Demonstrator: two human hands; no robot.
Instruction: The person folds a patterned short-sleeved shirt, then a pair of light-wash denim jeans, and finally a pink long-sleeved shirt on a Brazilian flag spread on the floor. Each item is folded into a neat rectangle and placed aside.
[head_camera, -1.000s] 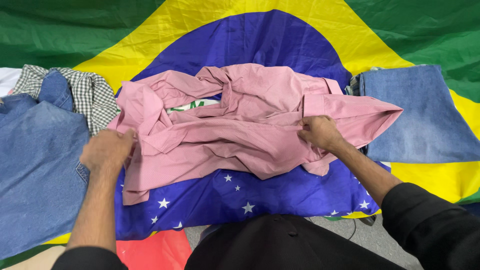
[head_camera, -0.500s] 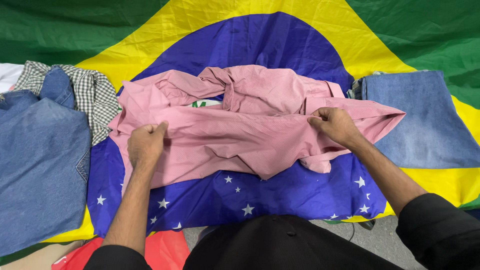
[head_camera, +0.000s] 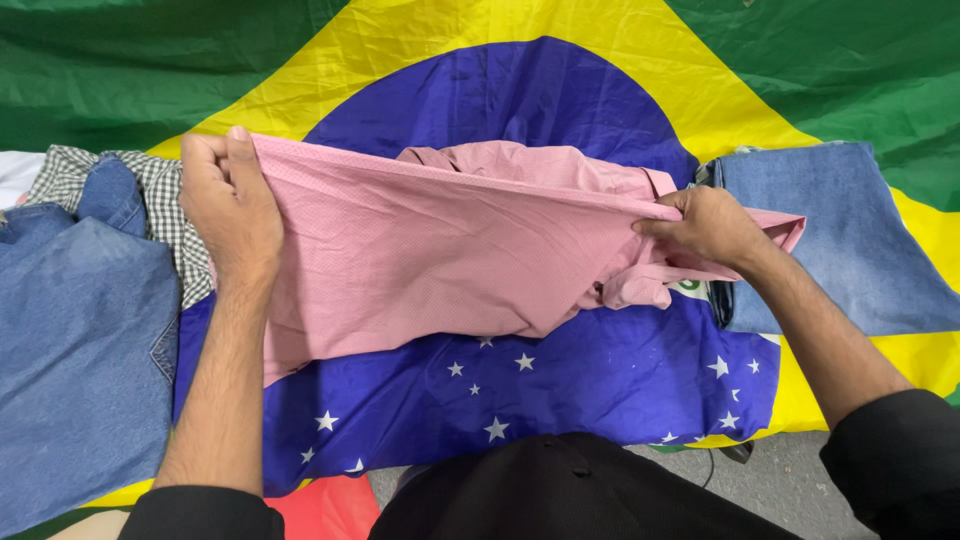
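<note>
Two hands stretch a pink shirt (head_camera: 430, 250) above the counter's middle: left hand (head_camera: 228, 205) and right hand (head_camera: 712, 225) each clenched on its upper edge. A green, yellow and blue flag (head_camera: 560, 380) covers the counter; folded jeans (head_camera: 840, 230) lie at its right edge, more denim (head_camera: 80, 350), cut off, at its left.

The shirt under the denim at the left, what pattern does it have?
The shirt has a small black-and-white check, in the head view.

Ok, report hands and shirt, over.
Left hand and right hand both gripping pink shirt, edge stretched taut between them. Jeans right, denim left, clear of shirt.
</note>
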